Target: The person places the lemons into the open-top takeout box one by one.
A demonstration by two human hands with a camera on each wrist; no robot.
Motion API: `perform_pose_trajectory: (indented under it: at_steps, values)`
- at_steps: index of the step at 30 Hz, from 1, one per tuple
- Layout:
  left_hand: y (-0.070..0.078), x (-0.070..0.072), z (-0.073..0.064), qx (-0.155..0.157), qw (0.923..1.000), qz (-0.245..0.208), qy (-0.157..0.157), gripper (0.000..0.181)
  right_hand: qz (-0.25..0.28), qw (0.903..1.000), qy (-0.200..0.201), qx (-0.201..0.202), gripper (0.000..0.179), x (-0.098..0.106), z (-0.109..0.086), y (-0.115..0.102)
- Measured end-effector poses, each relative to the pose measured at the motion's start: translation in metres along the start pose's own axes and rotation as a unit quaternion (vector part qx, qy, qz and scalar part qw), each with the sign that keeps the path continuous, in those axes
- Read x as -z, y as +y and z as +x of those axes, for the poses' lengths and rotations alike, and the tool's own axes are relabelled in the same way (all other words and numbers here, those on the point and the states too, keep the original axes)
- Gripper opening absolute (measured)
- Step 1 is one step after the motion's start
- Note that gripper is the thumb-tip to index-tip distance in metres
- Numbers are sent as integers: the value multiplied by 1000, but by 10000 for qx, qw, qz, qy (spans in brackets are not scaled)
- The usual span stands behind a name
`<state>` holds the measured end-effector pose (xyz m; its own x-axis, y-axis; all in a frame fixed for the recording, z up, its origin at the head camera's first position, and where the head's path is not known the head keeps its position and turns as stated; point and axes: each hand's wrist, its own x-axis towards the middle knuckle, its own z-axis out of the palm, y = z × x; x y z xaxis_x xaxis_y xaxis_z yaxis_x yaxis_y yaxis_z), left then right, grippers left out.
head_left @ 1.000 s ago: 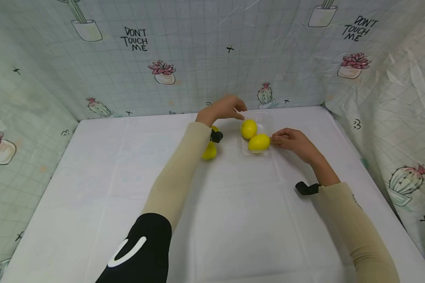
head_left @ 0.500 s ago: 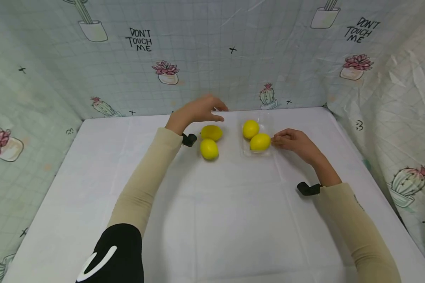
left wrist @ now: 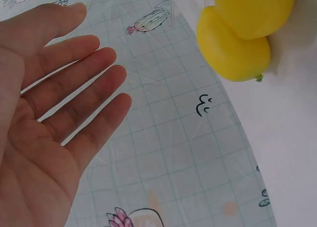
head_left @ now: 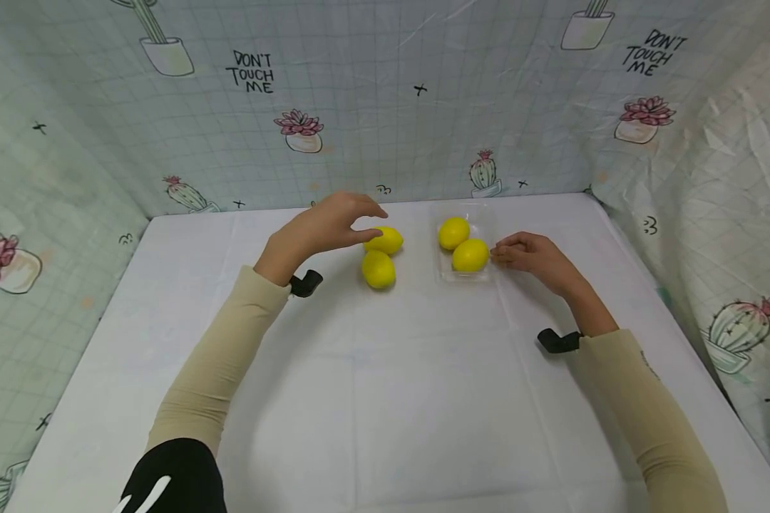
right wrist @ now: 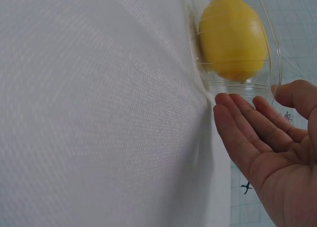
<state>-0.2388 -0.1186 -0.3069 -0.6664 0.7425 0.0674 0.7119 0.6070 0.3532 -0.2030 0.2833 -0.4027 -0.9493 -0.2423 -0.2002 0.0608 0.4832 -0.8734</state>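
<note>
My left hand [head_left: 326,226] hovers at the left of two lemons on the table, fingers extended and holding nothing. Its thumb partly covers the farther lemon [head_left: 391,241] in the head view; the nearer lemon [head_left: 378,271] lies against it. In the left wrist view the palm [left wrist: 39,143] faces the camera, apart from both lemons. A clear plastic tray [head_left: 481,219] to the right holds a back lemon [head_left: 453,233] and a front lemon [head_left: 470,255]. My right hand [head_left: 531,262] is at the tray's right side, its fingers fairly straight and its thumb [right wrist: 292,94] at the rim.
A white cloth covers the table [head_left: 423,399]. Behind it and at both sides hangs a printed curtain [head_left: 359,92] with cactus drawings. Black wrist cameras [head_left: 558,341] stick out from the sleeves.
My left hand has drawn back leftward from near the tray, passing over the two loose lemons, then come lower and nearer. Right hand, tray and lemons stay in place.
</note>
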Motion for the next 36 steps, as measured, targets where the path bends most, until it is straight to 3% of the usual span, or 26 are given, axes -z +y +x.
perform_pose_trajectory:
  at_steps: [8,14,19,27,36]
  values:
    - [5,-13,-26,-65,9985,78,541,32,30,9999,8,-132,47,0,2,2]
    - [10,-27,-39,411,9972,49,630,34,25,9999,1,-136,49,-1,1,3]
    - [9,-46,-43,821,9929,-294,806,38,143,9999,14,-81,47,-1,1,4]
    - [2,-74,-44,2107,9686,-1067,777,48,290,9996,11,-77,49,-2,3,6]
    - [3,-89,-38,2898,9456,-1401,470,65,413,9991,63,-9,48,-3,1,6]
